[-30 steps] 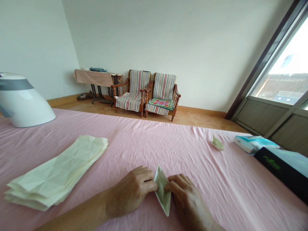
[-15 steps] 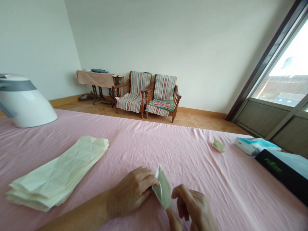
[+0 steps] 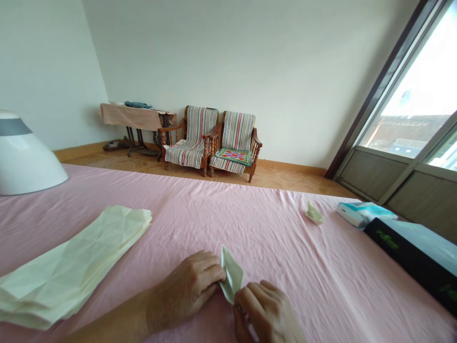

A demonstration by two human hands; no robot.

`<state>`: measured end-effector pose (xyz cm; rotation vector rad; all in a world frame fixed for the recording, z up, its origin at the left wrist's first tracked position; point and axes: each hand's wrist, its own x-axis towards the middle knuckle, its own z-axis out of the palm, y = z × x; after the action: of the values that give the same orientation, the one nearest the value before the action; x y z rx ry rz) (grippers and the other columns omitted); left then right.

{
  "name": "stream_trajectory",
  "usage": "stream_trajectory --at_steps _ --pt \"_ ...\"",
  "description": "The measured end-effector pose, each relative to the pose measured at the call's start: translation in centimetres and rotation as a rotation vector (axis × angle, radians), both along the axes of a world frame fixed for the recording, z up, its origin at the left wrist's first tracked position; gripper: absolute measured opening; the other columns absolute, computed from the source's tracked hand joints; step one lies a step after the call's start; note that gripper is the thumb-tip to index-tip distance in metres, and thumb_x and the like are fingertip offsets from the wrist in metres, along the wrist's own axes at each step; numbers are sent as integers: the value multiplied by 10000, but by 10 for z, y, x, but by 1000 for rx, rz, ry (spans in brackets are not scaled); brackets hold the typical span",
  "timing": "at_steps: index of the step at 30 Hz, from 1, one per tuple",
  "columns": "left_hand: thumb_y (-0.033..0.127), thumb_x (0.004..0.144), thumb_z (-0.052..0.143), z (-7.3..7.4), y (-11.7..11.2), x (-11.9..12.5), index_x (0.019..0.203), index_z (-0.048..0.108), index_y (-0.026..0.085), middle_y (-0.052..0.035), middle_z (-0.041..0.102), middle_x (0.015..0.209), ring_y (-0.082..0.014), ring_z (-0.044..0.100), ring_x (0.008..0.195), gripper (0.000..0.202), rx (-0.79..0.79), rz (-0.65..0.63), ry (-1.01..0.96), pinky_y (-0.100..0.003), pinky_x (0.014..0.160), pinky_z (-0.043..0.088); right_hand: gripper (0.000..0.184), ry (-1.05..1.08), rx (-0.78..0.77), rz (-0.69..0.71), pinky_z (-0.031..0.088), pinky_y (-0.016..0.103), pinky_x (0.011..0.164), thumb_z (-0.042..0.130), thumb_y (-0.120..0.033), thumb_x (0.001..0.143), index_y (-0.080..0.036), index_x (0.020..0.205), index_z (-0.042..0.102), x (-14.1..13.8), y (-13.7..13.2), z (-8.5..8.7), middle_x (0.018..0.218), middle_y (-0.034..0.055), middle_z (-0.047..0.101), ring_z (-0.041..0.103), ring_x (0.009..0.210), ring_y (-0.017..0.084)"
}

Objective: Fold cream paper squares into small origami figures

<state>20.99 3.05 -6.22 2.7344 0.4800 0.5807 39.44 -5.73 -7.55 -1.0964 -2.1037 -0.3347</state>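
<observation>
A small folded piece of pale green paper, pointed at its far end, stands between my two hands above the pink cloth. My left hand pinches its left edge between thumb and fingers. At the near right corner, my right hand is closed with thumb and curled index finger on the paper. To the left lies a stack of creased pale green paper sheets. Farther off on the right sits a small folded paper boat shape.
The pink cloth covers the surface. A white and grey kettle-like jug stands at far left. On the right are a blue and white packet and a black box. Two wooden armchairs stand beyond.
My right hand has closed on the paper's near corner; its thumb and index finger were apart before. The view has swung slightly right, so everything sits farther left.
</observation>
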Motion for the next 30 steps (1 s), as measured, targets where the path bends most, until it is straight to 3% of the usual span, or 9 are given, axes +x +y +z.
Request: stream_trajectory --at_steps 6,11,17,21,30 --pt "76 928 414 1 -3 -1 992 525 197 -27 590 877 -179 531 818 176 -45 20 -21 -285 754 404 193 30 -20 -70 295 245 512 440 -60 808 -203 683 475 4 -1 -3 574 -19 483 433 483 112" --pt "70 900 419 1 -3 0 1171 447 222 -13 590 881 -161 568 799 312 -125 143 -68 -266 748 454 160 159 -178 -167 369 259 596 455 -100 861 -204 774 541 14 -1 0 727 26 542 539 667 160" --pt "75 898 431 -3 1 -1 1264 440 252 -46 623 1034 -179 592 952 407 -84 130 -75 -302 858 475 185 324 -258 -289 389 266 613 430 -184 907 -219 784 564 36 11 6 761 17 548 546 689 159" --pt "70 886 438 -4 1 -1 1245 486 215 -53 625 942 -173 593 894 390 -69 130 -65 -290 818 490 187 323 -229 -419 407 272 626 446 -224 882 -218 785 606 66 26 10 844 34 571 562 712 160" --pt "43 873 434 -2 1 0 1153 559 203 -65 635 994 -184 595 920 346 -88 105 -72 -310 838 489 209 340 -118 -734 413 271 592 468 -278 813 -175 724 626 164 61 14 821 64 593 555 630 156"
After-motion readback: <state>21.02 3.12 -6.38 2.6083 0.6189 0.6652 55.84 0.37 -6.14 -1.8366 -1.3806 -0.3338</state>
